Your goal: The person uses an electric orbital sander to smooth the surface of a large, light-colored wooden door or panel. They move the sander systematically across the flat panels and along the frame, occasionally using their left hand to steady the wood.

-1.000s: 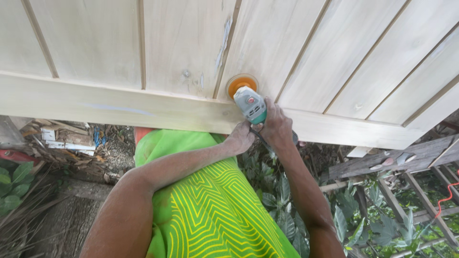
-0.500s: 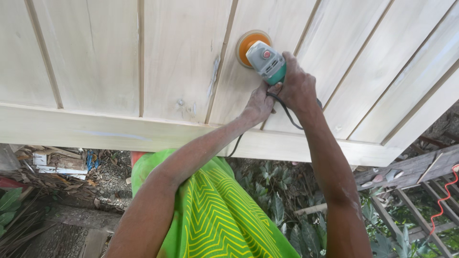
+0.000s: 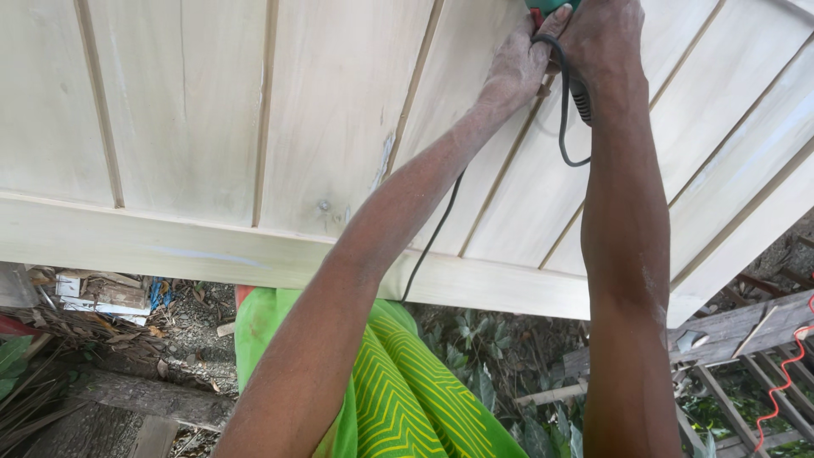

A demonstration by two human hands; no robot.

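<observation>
Two dusty arms stretch away from me up across a pale wooden panel point(image 3: 212, 127) of vertical boards, split by thin raised battens and closed along its near edge by a broad cross rail. Off to the far left, below that rail, scraps of wood and litter point(image 3: 93, 297) lie on bare ground among dry leaves. Moving right, a green cloth with yellow chevron stripes point(image 3: 398, 390) hangs under the arms. The left hand point(image 3: 517, 64), white with dust, lies against the boards near the top edge of view, its fingers reaching up to a green power tool point(image 3: 547, 7), of which only a sliver shows; whether those fingers close around the body I cannot tell. Just beside it, the right hand point(image 3: 606, 42) is wrapped tight on the tool's dark handle. A black cord point(image 3: 564, 127) loops down from that fist, curls beside the right forearm, then runs behind the left forearm and drops past the rail. Farther right, weathered planks point(image 3: 746, 331) and a red wire point(image 3: 784, 382) lie among green plants.
</observation>
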